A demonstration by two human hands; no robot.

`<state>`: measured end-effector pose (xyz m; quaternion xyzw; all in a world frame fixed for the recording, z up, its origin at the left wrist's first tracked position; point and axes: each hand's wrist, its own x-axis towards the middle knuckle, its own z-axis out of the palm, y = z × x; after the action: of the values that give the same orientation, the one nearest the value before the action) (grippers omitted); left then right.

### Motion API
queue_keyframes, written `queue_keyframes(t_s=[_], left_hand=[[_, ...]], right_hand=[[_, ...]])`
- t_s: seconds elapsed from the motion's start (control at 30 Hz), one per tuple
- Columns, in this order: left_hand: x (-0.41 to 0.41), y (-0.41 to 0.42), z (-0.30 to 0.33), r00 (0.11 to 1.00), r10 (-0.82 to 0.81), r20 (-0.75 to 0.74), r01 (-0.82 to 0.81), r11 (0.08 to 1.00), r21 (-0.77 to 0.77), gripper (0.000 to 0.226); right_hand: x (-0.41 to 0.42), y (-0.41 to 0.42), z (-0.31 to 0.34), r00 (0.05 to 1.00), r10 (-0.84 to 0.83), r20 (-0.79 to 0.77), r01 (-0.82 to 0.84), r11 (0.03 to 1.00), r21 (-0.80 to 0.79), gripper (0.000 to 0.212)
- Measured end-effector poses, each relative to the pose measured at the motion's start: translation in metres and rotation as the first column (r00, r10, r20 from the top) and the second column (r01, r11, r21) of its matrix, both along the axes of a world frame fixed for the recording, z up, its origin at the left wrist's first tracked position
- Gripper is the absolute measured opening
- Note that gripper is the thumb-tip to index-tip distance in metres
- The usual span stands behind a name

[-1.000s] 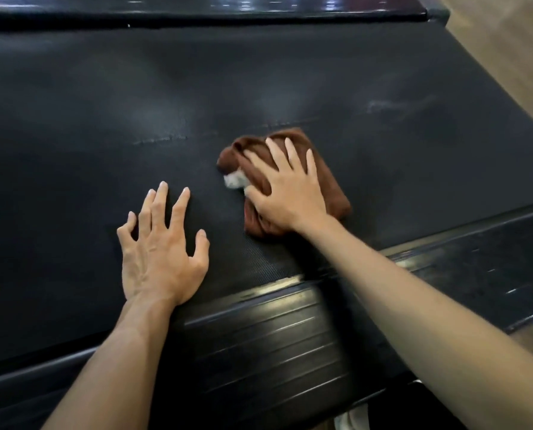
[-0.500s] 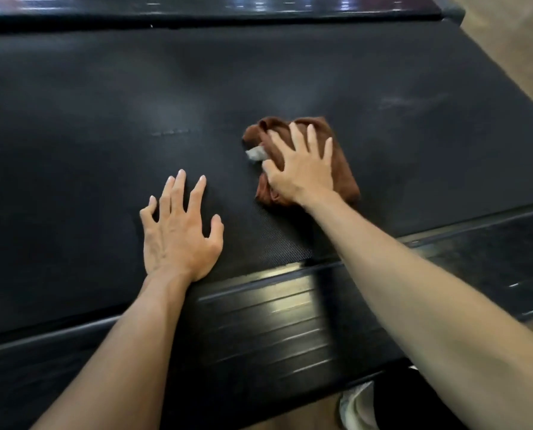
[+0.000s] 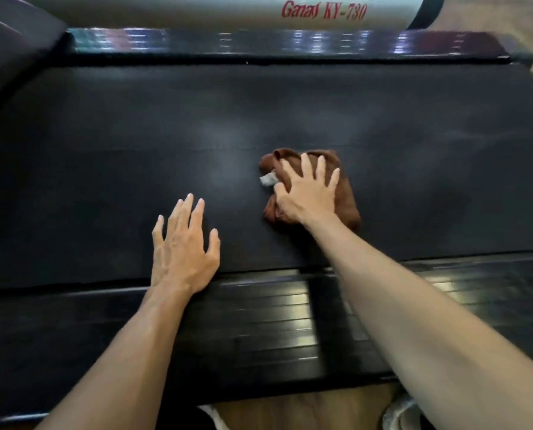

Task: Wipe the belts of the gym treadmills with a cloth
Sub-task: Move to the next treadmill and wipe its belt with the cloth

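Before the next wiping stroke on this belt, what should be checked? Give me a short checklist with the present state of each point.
1. Right hand flat on the brown cloth: ok.
2. Cloth lies on the belt: ok.
3. Left hand braced on the belt, apart from the cloth: ok.
4. Belt ahead of the cloth free of objects: ok.
5. Belt stopped: cannot tell.
6. Cloth damp or dry: cannot tell.

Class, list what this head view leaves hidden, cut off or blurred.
- Cloth: its middle lies under the right hand.
- Belt: left and right ends cut off by the frame edges; texture blurred.
- Belt under the left hand: covered by the palm.
- Shoes at the bottom edge: cut off.
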<state>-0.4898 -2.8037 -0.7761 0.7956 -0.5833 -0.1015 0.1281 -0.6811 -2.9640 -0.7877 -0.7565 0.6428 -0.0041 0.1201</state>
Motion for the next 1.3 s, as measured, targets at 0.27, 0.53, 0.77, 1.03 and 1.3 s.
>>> queue_keyframes(t_s=[0.27,0.53,0.77,1.03,1.3], left_hand=[[0.011,0.029,0.006,0.994,0.105,-0.005,-0.105,0.994,0.022,0.063],[-0.107,-0.054,0.008,0.99,-0.109,-0.094,0.096,0.986,-0.135,0.064],[-0.217,-0.2,-0.007,0.97,-0.226,-0.084,0.203,0.953,-0.224,0.064],[-0.256,-0.284,-0.008,0.994,-0.104,-0.021,0.097,0.971,-0.216,0.061],[-0.328,-0.237,-0.009,0.994,0.025,-0.109,-0.048,0.975,-0.216,0.061]], right_hand=[[-0.035,0.071,0.007,0.953,0.3,-0.05,-0.298,0.953,0.046,0.08],[-0.186,-0.027,0.008,0.985,-0.157,-0.073,0.161,0.986,0.046,0.062],[-0.224,-0.174,-0.003,0.984,-0.178,-0.018,0.177,0.983,-0.048,0.063],[-0.255,-0.258,-0.007,1.0,-0.021,0.023,0.023,0.996,-0.091,0.066],[-0.33,-0.216,-0.001,0.995,0.099,0.007,-0.099,0.994,-0.036,0.066]])
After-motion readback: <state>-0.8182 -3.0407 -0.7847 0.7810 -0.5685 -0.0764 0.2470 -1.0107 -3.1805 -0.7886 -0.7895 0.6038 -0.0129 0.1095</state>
